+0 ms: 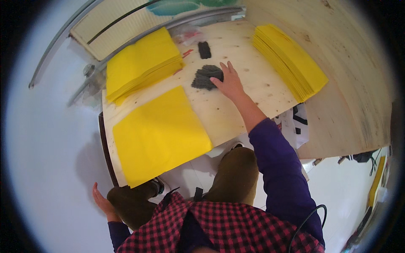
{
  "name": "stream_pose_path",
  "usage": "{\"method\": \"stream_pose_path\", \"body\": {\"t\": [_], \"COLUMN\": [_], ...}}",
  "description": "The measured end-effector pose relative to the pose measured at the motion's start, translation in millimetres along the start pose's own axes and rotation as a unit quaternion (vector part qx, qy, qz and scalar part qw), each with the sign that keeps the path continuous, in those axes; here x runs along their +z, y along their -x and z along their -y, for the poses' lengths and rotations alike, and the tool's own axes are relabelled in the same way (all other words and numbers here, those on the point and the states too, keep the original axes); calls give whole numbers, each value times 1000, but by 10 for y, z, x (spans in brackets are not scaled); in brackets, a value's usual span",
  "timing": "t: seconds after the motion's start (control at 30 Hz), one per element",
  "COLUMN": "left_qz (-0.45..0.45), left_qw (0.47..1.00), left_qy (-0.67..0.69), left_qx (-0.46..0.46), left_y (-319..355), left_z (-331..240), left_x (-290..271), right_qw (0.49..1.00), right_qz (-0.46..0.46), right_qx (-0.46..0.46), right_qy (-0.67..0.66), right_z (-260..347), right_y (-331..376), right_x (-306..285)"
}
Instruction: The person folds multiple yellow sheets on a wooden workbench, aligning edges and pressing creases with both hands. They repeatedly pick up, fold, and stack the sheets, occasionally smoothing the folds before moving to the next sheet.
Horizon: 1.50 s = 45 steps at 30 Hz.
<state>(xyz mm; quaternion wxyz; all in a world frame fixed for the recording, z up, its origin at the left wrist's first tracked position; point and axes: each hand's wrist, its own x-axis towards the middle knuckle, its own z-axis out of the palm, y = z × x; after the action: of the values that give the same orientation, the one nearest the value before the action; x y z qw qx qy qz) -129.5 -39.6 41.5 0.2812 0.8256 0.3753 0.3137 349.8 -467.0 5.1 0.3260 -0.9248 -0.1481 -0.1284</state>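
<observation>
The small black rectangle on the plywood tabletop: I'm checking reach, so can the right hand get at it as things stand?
Probably yes: the small black rectangle lies just beyond the right hand, and the way over the dark gray pile and plywood tabletop looks free.

At twelve o'clock the right hand partly hides a dark pile; clutter at four o'clock is blurred.

The desk carries a clear plastic bag near its far edge; a wooden panel adjoins at right.
</observation>
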Motion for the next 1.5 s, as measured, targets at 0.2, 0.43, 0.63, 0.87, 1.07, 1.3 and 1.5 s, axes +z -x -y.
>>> {"method": "stream_pose_path", "body": {"t": [0.2, 0.43, 0.63, 0.87, 1.07, 1.3, 1.5], "left_qz": [4, 15, 27, 4, -9, 5, 129], "left_qw": [999, 998, 998, 995, 990, 994, 952], "left_qy": [-46, 57, 11, 14, 71, 78, 51], "left_qx": [21, -1, 49, 103, 118, 75, 274], "left_y": [133, 99, 80, 109, 171, 174, 187], "left_z": [331, 281, 338, 284, 268, 111, -250], "left_x": [49, 130, 102, 135, 110, 134, 328], "right_qw": [987, 984, 989, 990, 986, 978, 981], "right_qz": [84, 84, 5, -82, 108, 137, 114], "right_qx": [-63, 90, 133, 55, -21, -74, -135], "right_qy": [119, 126, 63, 102, -123, -137, -85], "right_z": [132, 153, 225, 209, 590, 879, 775], "right_y": [-174, -514, -882, -788, 133, 1202, 1391], "right_x": [476, 216, -94, 75, 54, 154, 187]}}
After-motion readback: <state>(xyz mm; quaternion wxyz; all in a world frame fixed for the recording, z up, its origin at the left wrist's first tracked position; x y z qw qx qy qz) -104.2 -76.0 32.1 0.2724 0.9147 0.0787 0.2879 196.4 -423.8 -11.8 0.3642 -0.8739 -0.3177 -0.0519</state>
